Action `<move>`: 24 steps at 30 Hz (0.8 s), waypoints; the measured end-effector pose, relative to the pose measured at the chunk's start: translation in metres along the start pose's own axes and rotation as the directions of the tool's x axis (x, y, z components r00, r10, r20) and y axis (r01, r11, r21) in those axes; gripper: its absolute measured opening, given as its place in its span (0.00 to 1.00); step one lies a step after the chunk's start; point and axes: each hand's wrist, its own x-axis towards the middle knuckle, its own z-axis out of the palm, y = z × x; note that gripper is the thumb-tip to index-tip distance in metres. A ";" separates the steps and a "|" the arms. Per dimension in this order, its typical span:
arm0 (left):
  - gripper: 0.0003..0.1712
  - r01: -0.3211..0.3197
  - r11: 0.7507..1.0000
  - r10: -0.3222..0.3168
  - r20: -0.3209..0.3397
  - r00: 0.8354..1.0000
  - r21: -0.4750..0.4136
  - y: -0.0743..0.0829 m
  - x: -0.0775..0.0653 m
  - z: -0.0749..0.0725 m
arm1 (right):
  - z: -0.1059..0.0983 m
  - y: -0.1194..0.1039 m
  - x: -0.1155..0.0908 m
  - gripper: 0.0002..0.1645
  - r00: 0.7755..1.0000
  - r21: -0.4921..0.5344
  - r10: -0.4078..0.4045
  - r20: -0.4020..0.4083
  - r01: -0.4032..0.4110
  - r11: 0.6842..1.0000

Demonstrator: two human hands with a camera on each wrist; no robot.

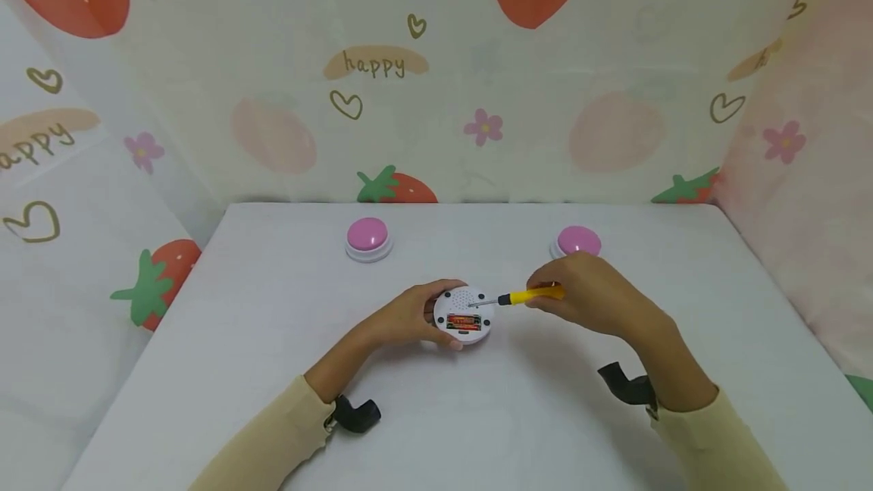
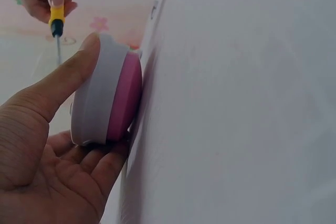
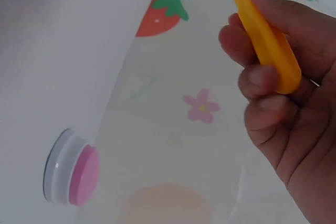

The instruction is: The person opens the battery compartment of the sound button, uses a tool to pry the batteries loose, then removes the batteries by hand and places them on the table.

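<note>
My left hand (image 1: 417,317) grips a round white push button (image 1: 464,335) by its rim, with its underside turned up. Batteries (image 1: 464,322) with red wrappers show in its open compartment, beside a patch of small holes. The left wrist view shows the button's pink cap (image 2: 126,95) facing the table. My right hand (image 1: 592,295) holds a yellow-handled screwdriver (image 1: 525,296) with a black collar. Its thin metal shaft points left, and the tip appears over the button's underside; whether it touches cannot be told. The right wrist view shows fingers curled round the yellow handle (image 3: 268,45).
Two more pink-topped buttons stand near the table's back edge, one at left (image 1: 367,239) and one at right (image 1: 579,241), partly behind my right hand. A white cloth covers the table (image 1: 436,430). Strawberry-printed curtains (image 1: 423,127) hang behind and at both sides.
</note>
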 end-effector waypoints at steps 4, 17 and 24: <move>0.53 0.010 1.000 -0.010 -0.003 1.000 -0.007 -0.001 0.001 0.000 | 0.006 0.003 0.000 0.13 0.999 -0.011 -0.012 -0.040 0.012 1.000; 0.54 0.014 1.000 -0.014 -0.002 1.000 -0.006 -0.004 0.003 0.001 | 0.010 0.003 0.001 0.14 0.990 -0.062 -0.034 -0.134 0.026 0.998; 0.54 0.023 1.000 -0.023 -0.015 1.000 0.008 -0.005 0.002 0.000 | 0.015 0.001 0.005 0.15 0.990 -0.067 -0.031 -0.137 0.022 0.998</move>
